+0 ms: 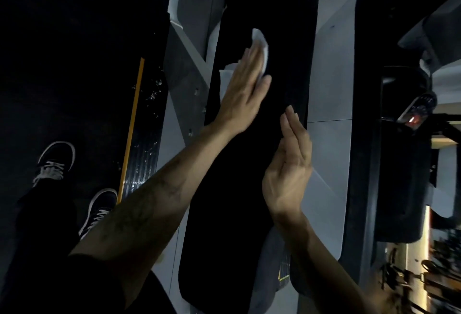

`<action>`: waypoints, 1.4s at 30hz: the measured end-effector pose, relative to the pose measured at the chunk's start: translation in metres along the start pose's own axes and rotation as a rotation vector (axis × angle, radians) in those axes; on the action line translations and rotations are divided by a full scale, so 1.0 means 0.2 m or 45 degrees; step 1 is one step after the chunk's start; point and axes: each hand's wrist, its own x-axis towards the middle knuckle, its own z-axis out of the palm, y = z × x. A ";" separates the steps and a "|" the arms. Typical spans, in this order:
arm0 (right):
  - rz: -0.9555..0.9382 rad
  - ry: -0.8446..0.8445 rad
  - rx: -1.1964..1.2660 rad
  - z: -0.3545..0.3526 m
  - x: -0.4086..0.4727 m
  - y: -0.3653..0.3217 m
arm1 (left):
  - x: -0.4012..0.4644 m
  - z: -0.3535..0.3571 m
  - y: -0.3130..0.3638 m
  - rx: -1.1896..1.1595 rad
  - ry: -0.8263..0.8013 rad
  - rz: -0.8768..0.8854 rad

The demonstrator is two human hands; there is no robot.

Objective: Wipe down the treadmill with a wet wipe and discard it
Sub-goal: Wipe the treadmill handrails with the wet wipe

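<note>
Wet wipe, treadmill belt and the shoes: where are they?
wet wipe (261, 40): head view, on the white part sticking out above the left hand's fingers.
treadmill belt (224, 189): head view, on the bare black surface between the arms.
shoes (56, 158): head view, on the laced top of the farther one.

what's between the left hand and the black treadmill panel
In the head view, the white wet wipe lies under the flat left hand, pressed against the black panel.

wet wipe (260, 48) on treadmill (329, 154)
</note>
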 end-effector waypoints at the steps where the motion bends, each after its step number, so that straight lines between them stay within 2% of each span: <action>1: 0.002 -0.002 -0.007 0.00 0.01 0.00 | 0.01 0.00 -0.02 -0.009 0.026 -0.027; 7: -0.027 0.006 -0.074 -0.01 0.17 0.01 | -0.31 0.05 -0.04 -0.027 0.024 -0.090; 10: -0.047 -0.002 -0.040 0.04 0.26 0.01 | -0.37 0.09 0.02 0.006 -0.010 0.048; 13: -0.026 0.013 0.024 0.07 0.28 0.00 | -0.17 0.08 0.06 0.071 -0.043 0.145; 18: 0.007 0.046 0.060 0.06 0.26 -0.01 | 0.12 0.03 0.06 0.031 0.035 -0.024; 23: 0.016 0.016 0.025 0.07 0.26 -0.01 | -0.04 0.00 -0.03 -0.076 0.057 -0.316; 25: -0.012 0.039 0.009 0.08 0.26 -0.01 | -0.20 0.02 0.01 -0.075 0.073 -0.270; 28: -0.024 0.046 -0.004 0.08 0.26 0.00 | -0.37 0.08 0.07 -0.050 0.045 -0.052; 32: -0.065 0.093 -0.010 0.08 0.26 0.02 | -0.17 0.05 0.05 0.011 -0.027 -0.032; 37: -0.077 0.056 -0.064 0.09 0.27 0.00 | 0.14 -0.03 -0.04 -0.090 0.030 -0.249; 40: -0.099 0.017 -0.091 0.09 0.28 -0.01 | -0.02 -0.04 -0.09 -0.153 0.033 -0.409; 42: -0.100 0.001 -0.105 0.09 0.28 -0.01 | -0.20 -0.02 -0.09 -0.164 0.044 -0.412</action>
